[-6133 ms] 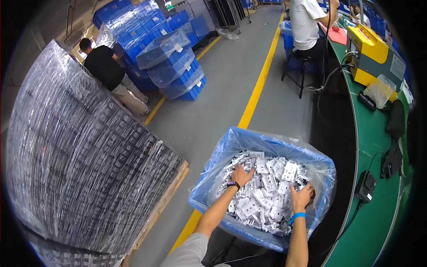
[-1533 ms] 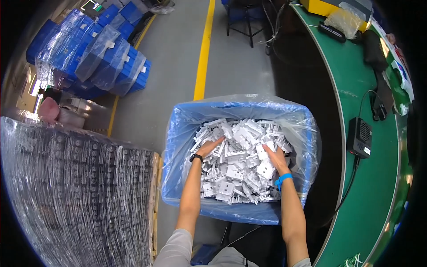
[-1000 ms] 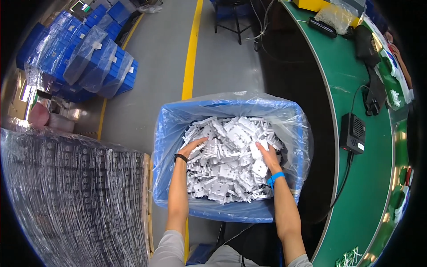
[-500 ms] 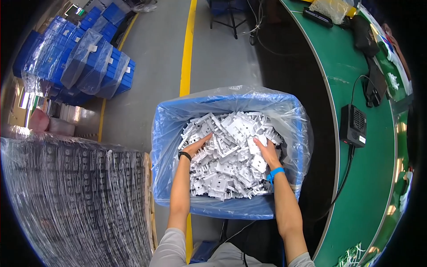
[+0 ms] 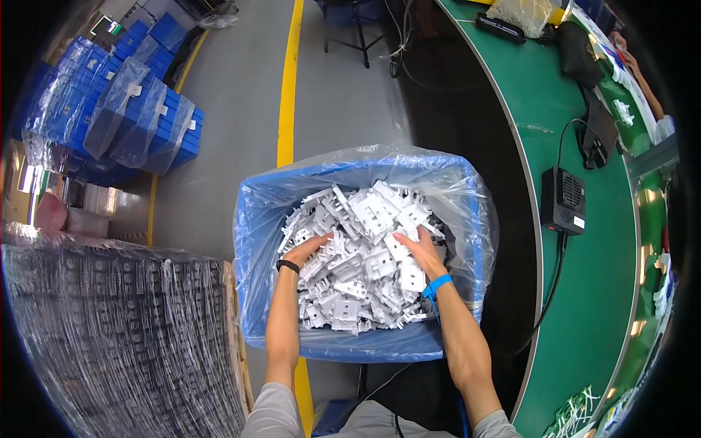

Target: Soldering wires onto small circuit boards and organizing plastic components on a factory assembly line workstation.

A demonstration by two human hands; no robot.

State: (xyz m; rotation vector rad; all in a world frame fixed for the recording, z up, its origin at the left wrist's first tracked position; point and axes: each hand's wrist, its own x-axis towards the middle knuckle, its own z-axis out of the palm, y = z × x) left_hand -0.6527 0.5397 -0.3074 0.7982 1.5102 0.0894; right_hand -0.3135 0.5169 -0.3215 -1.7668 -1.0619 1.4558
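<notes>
A blue bin, lined with a clear plastic bag, stands in front of me, heaped with white moulded plastic parts. My left hand, with a black band at the wrist, digs into the left side of the heap. Its fingers curl around parts, their tips partly buried. On the right side, my right hand, with a blue wrist strap, grips more parts, thumb and forefinger showing and the other fingers hidden. A cluster of parts lies between both hands.
A green workbench runs along the right, bearing a black box-shaped device with a cable. Film-wrapped stacked dark trays stand at left, with blue crates beyond. A black stool is ahead; another person's arm shows far right.
Both hands have shifted within the heap, and the parts between them have tumbled into a different arrangement. My left fingers are more bent. The whole view has moved slightly, so the bin appears further left.
</notes>
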